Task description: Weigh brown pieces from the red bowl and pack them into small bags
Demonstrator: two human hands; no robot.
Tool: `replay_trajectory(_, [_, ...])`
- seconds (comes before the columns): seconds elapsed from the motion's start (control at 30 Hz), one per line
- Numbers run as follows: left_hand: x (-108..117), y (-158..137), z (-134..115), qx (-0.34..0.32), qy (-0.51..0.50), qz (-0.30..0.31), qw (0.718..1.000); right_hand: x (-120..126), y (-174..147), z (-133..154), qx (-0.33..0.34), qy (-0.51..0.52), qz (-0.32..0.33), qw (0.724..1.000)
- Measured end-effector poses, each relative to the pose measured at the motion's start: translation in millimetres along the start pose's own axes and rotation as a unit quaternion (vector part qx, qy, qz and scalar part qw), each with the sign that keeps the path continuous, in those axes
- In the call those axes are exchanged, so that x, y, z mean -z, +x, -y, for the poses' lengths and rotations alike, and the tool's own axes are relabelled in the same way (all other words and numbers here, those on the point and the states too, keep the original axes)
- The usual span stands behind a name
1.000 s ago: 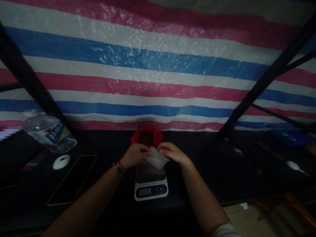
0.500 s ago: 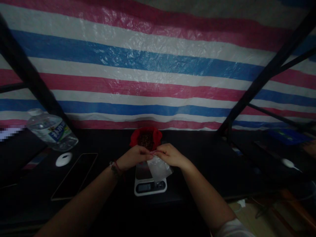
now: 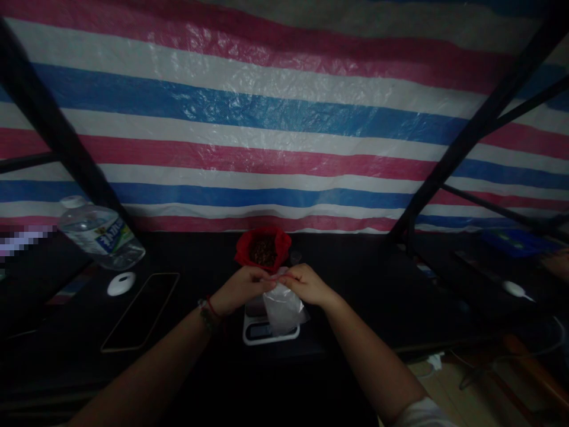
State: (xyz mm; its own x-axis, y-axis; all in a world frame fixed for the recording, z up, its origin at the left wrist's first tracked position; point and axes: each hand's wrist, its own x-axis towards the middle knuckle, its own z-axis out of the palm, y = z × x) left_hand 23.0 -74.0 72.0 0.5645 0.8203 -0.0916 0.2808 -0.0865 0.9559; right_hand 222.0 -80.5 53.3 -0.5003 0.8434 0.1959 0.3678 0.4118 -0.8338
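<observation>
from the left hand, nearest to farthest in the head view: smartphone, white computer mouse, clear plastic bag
1. Clear plastic bag: in the left hand, also held by the right hand
2. Smartphone: off to the left
3. White computer mouse: beyond the phone's left edge

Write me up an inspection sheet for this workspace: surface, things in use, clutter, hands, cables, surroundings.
Surface: black tabletop, dimly lit.
Things in use: translucent plastic bag hanging in front of part of a white scale; open red bag beyond, with dark brown pieces inside.
Clutter: clear bottle, white mouse-shaped object and phone at left; blue tray-like object at far right.
Hands: left hand and right hand both pinch the translucent plastic bag near its top.
Cables: pale cable below the table edge at lower right.
Surroundings: striped sheet behind, dark frame bars at both sides; another person's hand at the right edge.
</observation>
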Motion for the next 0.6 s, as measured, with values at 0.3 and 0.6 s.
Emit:
replay_trajectory(0.3, [-12, 1, 4, -0.02, 0.042, -0.002, 0.999, -4, -13, -15, 0.01, 0.009, -0.037, 0.999])
replay_trajectory(0.6, [-21, 13, 14, -0.008, 0.052, 0.014, 0.999, -7, -33, -33, -0.05, 0.106, -0.06, 0.991])
